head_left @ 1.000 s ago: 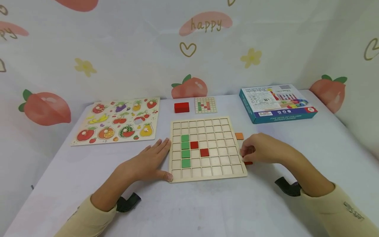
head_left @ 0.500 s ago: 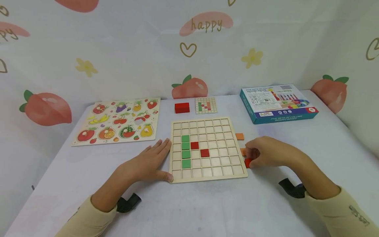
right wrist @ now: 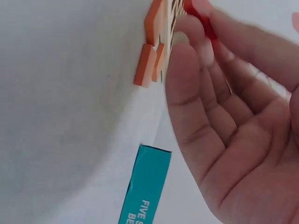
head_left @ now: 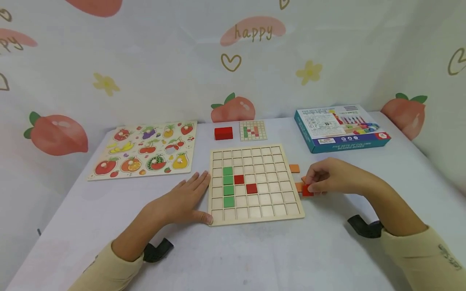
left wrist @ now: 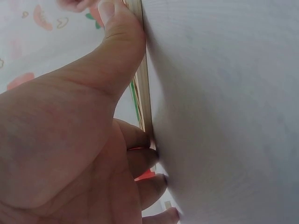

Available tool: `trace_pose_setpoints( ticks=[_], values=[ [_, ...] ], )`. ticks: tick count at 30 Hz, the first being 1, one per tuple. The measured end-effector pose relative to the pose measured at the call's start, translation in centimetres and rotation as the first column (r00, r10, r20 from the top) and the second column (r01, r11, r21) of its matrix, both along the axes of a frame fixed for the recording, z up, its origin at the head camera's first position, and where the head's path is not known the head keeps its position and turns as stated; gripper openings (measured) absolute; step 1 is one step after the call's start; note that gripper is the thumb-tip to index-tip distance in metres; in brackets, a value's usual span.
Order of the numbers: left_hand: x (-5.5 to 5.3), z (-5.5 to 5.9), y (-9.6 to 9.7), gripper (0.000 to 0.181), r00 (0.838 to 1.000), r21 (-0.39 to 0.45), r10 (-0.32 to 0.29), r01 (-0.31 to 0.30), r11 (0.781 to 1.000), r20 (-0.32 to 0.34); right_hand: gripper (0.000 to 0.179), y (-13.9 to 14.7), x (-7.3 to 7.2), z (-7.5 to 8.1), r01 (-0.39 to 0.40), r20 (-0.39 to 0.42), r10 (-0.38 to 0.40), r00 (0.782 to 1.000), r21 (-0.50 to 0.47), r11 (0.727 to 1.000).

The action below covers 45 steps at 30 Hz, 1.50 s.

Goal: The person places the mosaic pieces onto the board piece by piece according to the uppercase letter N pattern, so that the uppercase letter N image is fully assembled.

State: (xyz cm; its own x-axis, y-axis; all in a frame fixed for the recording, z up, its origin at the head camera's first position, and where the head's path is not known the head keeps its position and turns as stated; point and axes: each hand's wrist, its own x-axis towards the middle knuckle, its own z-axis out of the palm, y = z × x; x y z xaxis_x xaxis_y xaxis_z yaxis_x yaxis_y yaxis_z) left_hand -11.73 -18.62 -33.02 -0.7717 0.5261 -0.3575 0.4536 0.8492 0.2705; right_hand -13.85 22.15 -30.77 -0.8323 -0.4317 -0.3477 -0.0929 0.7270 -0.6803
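White table [head_left: 262,254], board [head_left: 269,198] faceup, red tile [head_left: 307,191] pinched

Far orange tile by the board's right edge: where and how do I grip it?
Probably best to pinch the orange tile by its near and far edges, coming from above: it lies flat, its left edge close against the board, while those edges look free.

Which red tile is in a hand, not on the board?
The pinched tile, in the right hand beyond the board's right edge; the far tile and near tile sit in cells.
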Motion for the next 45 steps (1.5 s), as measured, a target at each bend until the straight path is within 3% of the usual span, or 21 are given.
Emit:
trace_pose_setpoints(
  ticks=[4, 9, 28, 45],
  values=[
    [0.0, 0.0, 0.0, 0.118, 1.0, 0.005, -0.004, 0.004, 1.0, -0.006, 0.013, -0.2, -0.1, 0.4, 0.09, -0.082, -0.093, 0.992, -0.049, 0.995],
    [0.0, 0.1, 0.1, 0.118, 1.0, 0.006, 0.0, 0.0, 1.0, -0.001, 0.015, -1.2, -0.4, 0.5, 0.111, -0.151, -0.123, 0.981, -0.081, 0.99],
    [0.0, 0.0, 0.1, 0.118, 1.0, 0.003, 0.005, -0.005, 1.0, 0.01, 0.004, -7.9, -1.6, -0.4, -0.057, -0.119, 0.046, 0.992, -0.09, 0.994],
    [-0.1, 0.0, 0.0, 0.118, 1.0, -0.013, 0.013, -0.013, 1.0, 0.01, 0.011, -9.5, -0.4, -1.3, -0.192, -0.106, 0.188, 0.976, -0.026, 0.981]
  ],
)
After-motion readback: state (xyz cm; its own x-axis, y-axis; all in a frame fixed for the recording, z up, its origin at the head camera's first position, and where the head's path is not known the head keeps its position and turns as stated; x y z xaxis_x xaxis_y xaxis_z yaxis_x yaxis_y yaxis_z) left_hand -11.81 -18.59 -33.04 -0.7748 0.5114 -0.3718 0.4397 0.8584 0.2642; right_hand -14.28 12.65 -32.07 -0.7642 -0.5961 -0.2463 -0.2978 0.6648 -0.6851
